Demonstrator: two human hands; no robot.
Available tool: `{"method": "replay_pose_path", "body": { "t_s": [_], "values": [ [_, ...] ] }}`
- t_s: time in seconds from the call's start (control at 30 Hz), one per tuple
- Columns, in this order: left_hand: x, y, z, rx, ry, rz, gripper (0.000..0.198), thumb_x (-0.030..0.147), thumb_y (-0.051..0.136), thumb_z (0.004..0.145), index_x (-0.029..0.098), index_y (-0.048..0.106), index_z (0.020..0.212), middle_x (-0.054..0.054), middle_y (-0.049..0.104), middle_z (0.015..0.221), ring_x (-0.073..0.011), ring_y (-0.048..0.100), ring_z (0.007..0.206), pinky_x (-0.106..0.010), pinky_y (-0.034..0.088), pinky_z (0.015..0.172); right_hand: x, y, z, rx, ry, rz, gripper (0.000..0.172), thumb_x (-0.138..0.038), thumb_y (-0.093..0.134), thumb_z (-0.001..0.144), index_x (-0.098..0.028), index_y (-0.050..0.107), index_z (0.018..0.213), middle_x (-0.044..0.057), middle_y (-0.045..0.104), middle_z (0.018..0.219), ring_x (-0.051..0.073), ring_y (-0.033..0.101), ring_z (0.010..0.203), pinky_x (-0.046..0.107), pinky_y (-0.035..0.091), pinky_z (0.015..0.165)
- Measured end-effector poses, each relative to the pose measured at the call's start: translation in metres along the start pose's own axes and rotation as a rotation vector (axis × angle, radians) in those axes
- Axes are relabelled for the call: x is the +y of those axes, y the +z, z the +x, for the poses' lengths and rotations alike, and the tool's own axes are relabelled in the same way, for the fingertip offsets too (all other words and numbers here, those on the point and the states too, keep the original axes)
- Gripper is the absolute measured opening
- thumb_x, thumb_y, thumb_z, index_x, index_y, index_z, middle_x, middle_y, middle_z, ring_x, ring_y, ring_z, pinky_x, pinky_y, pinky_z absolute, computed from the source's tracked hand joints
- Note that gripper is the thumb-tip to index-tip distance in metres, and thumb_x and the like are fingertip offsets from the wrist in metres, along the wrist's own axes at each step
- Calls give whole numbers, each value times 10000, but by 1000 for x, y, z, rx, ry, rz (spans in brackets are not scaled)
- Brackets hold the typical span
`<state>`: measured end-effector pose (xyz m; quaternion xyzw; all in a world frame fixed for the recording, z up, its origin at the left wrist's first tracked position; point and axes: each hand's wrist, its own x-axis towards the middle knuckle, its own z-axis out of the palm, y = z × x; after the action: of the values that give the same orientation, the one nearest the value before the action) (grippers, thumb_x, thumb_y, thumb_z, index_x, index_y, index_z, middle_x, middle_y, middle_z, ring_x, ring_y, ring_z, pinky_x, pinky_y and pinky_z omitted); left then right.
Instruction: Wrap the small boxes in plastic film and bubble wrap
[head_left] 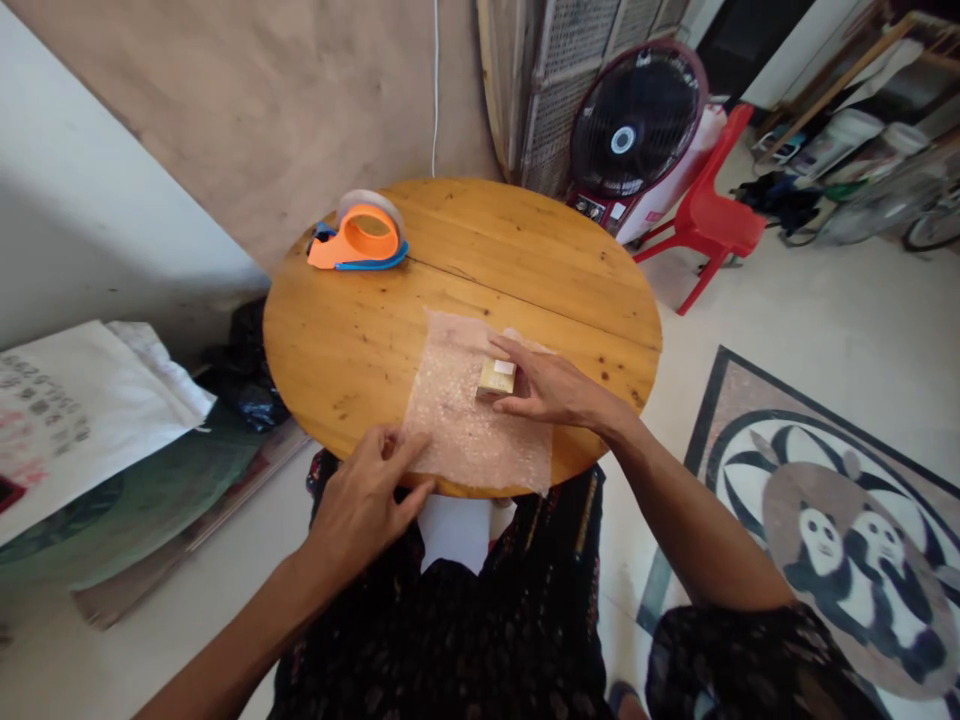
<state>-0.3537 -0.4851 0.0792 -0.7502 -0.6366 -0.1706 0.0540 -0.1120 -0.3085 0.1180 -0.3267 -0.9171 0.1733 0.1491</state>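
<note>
A small yellowish box with a white label on top lies on a sheet of bubble wrap, right of the sheet's middle. My right hand reaches in from the right, its thumb and fingers on either side of the box. At the near left edge of the table, my left hand has its fingers apart, the fingertips by the wrap's lower left corner. Whether they press on the wrap is hard to see. The wrap's near edge hangs slightly over the table rim.
An orange and blue tape dispenser with a roll stands at the back left of the round wooden table. Beyond the table are a fan and a red plastic chair. A white sack lies at the left.
</note>
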Motion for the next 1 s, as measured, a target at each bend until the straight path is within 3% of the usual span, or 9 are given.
{"method": "replay_pose_path", "body": {
  "t_s": [0.1, 0.2, 0.37, 0.57, 0.7, 0.87, 1.0],
  "values": [
    [2, 2, 14, 123, 81, 64, 377, 221, 686, 833, 235, 626, 1205, -174, 463, 1431, -344, 576, 1179, -490, 532, 944, -1, -10, 5, -60, 3, 1, 940, -508, 677, 821, -165, 244, 1581, 122, 723, 1102, 279, 656, 976, 366, 462, 841],
    [10, 0, 32, 196, 226, 94, 385, 178, 697, 815, 212, 635, 1194, -199, 383, 1531, -417, 435, 1354, -604, 422, 1058, 2, -16, 7, -85, -37, 40, 838, -523, 652, 850, -153, 348, 1538, 113, 730, 1054, 251, 660, 923, 349, 460, 830],
    [23, -1, 64, 291, 422, -1, 102, 113, 639, 842, 203, 653, 887, -119, 635, 1302, -329, 540, 1269, -574, 388, 1086, 14, -13, 4, 12, -99, 143, 578, -504, 659, 855, -181, 592, 1330, 114, 702, 1165, 244, 643, 997, 374, 463, 885],
    [24, -2, 101, 308, 290, -302, 78, 126, 629, 829, 196, 596, 820, -59, 740, 1035, -232, 670, 1007, -438, 490, 925, 27, -8, 6, 15, -160, 226, 455, -430, 676, 858, -173, 645, 1232, 68, 726, 1011, 183, 636, 850, 308, 460, 789],
    [25, 5, 116, 240, 290, -428, 52, 198, 639, 854, 195, 612, 810, -71, 739, 1064, -217, 682, 1004, -402, 517, 908, 31, -10, 7, -15, -184, 320, 404, -364, 650, 875, -188, 643, 1239, 47, 728, 990, 155, 632, 801, 277, 462, 748],
    [24, 11, 119, 276, 269, -481, 118, 159, 626, 834, 191, 575, 732, -80, 740, 1081, -211, 691, 1023, -384, 531, 917, 27, -12, 5, -62, -179, 390, 346, -359, 638, 883, -190, 667, 1184, 34, 733, 971, 142, 645, 790, 260, 473, 735],
    [21, 12, 111, 277, 216, -536, 136, 148, 633, 829, 193, 580, 712, -69, 745, 1057, -194, 694, 1013, -353, 540, 907, 23, -7, 2, -14, -197, 262, 423, -328, 688, 828, -189, 644, 1225, 71, 718, 1118, 202, 654, 963, 315, 479, 847]
  ]
}}
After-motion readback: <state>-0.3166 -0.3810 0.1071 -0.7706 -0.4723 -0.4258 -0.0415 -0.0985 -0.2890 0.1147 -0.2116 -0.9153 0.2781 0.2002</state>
